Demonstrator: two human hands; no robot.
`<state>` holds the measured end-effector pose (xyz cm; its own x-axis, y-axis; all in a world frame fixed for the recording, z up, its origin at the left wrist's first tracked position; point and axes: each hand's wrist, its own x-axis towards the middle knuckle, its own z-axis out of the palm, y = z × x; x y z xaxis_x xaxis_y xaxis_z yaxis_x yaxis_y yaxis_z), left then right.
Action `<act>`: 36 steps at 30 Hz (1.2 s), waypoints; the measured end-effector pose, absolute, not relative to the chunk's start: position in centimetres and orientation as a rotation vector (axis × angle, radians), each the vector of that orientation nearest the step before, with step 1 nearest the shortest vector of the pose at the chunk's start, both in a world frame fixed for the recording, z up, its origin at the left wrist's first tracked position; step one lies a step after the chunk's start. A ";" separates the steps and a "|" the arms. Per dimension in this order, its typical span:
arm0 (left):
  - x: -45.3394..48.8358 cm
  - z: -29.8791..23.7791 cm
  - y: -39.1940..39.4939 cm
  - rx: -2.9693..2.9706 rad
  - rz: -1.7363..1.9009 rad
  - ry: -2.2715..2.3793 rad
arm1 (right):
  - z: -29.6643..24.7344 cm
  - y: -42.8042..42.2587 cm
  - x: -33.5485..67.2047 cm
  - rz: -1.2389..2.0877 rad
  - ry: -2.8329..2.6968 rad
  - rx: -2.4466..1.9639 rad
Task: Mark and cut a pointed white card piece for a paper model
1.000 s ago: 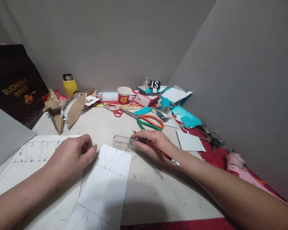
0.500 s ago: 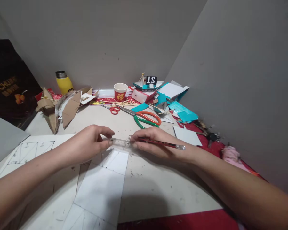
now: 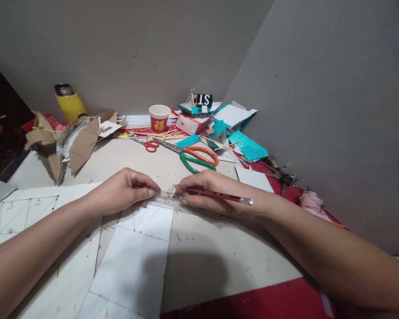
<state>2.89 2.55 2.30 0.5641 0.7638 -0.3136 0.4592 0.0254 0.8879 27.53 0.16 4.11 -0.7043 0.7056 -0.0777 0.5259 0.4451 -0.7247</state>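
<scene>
Near the centre of the frame, a short, clear plastic ruler (image 3: 166, 195) bridges the two hands over the top end of a white card strip (image 3: 129, 252). The left hand (image 3: 131, 191) is curled, its thumb and fingertips pinching the ruler's left end. The right hand (image 3: 201, 188) is partly closed, with a slim, straight pencil (image 3: 221, 195) lying across the fingers, its barrel dark red and black and its end silvery; the thumb and fingertips also meet the ruler's right end. The smooth, flat strip runs to the bottom edge, ruled with thin dark lines, some slanting. At left lies a broad white sheet (image 3: 83, 248) bearing a drawn box cut by diagonals.

Above the hands, large scissors (image 3: 199, 156) with looped orange and green handles lie beside small red-handled scissors (image 3: 150, 145). At upper centre stands a tapering red-and-white paper cup (image 3: 159, 118), with thin wooden sticks (image 3: 168, 134) scattered at its base. At upper left, bent, ragged-edged brown cardboard (image 3: 84, 148) sits before a rounded yellow bottle (image 3: 70, 104) with a metallic neck.
</scene>
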 end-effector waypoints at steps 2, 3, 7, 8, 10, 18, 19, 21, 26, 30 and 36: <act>3.0 2.2 2.4 1.621 0.331 1.057 | 4.2 0.1 27.5 1.120 -2.474 -1.091; 3.0 2.2 2.3 1.628 0.340 1.061 | 4.3 0.1 27.5 1.118 -2.482 -1.102; 2.9 2.2 2.2 1.676 0.357 1.082 | 4.3 0.1 27.7 1.079 -2.510 -1.111; 2.8 2.2 2.2 1.690 0.355 1.084 | 4.3 0.2 27.8 1.069 -2.520 -1.100; 2.5 2.2 2.2 1.714 0.326 1.079 | 4.1 0.3 28.0 1.059 -2.537 -1.077; 1.8 3.0 2.1 1.829 0.184 1.112 | 3.8 0.4 28.0 1.067 -2.540 -1.042; 1.8 3.0 2.0 1.836 0.189 1.113 | 3.8 0.3 28.0 1.064 -2.539 -1.033; 1.8 3.0 1.9 1.835 0.205 1.108 | 3.8 0.3 28.0 1.056 -2.529 -1.014; 2.0 3.0 1.9 1.782 0.250 1.037 | 3.7 0.2 27.9 1.069 -2.517 -0.990; 2.2 2.9 1.8 1.698 0.275 1.017 | 3.4 0.3 27.8 1.078 -2.525 -0.992; 2.3 2.4 2.0 1.690 0.232 1.038 | 3.7 0.3 27.8 1.071 -2.548 -1.019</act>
<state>2.29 1.99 2.41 0.5989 0.7277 -0.3343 0.5159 -0.0313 0.8560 27.80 0.26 3.66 -0.7441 0.6632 -0.0811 0.5219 0.5011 -0.6903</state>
